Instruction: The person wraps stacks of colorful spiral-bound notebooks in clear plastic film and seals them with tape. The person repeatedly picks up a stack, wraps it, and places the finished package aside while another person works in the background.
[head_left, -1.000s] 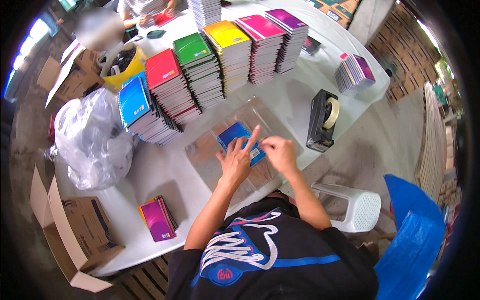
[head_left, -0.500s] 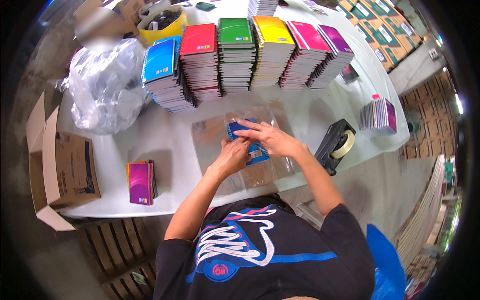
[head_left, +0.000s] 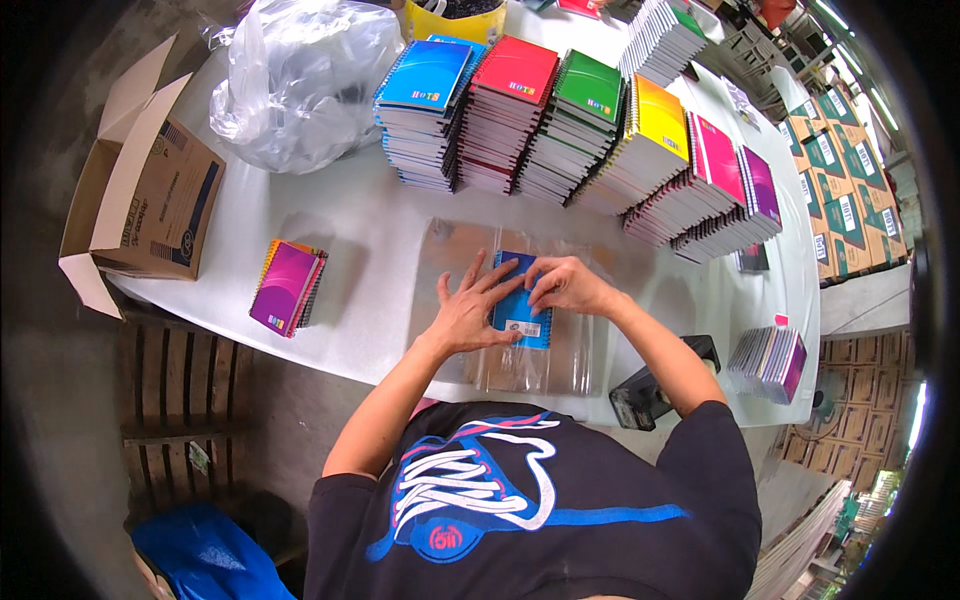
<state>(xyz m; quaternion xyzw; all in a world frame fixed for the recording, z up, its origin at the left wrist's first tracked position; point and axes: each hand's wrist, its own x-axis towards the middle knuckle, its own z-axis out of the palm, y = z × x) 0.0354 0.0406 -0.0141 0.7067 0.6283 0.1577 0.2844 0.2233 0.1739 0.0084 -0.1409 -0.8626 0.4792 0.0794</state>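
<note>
A small blue spiral notebook [head_left: 511, 309] lies in front of me with a white label near its lower edge. Under and around it is clear plastic film [head_left: 572, 358], which looks like flat bags. My left hand [head_left: 473, 312] rests open at the notebook's left side, fingers spread and some reaching over its cover. Over the notebook's right edge, my right hand [head_left: 570, 288] is closed in a pinch; what its fingertips hold is too small to make out.
Tall stacks of spiral notebooks [head_left: 415, 150] stand in a row behind. A few small notebooks [head_left: 287, 288] lie at left, near an open carton [head_left: 165, 205]. The tape dispenser [head_left: 645, 395] sits partly behind my right arm, beside a wrapped notebook bundle [head_left: 768, 362]. A plastic bag [head_left: 300, 85] bulges at back left.
My hands were together over the notebook; now they are apart, the left spread flat and the right pinching. More of the blue cover shows. The whole view has shifted and turned.
</note>
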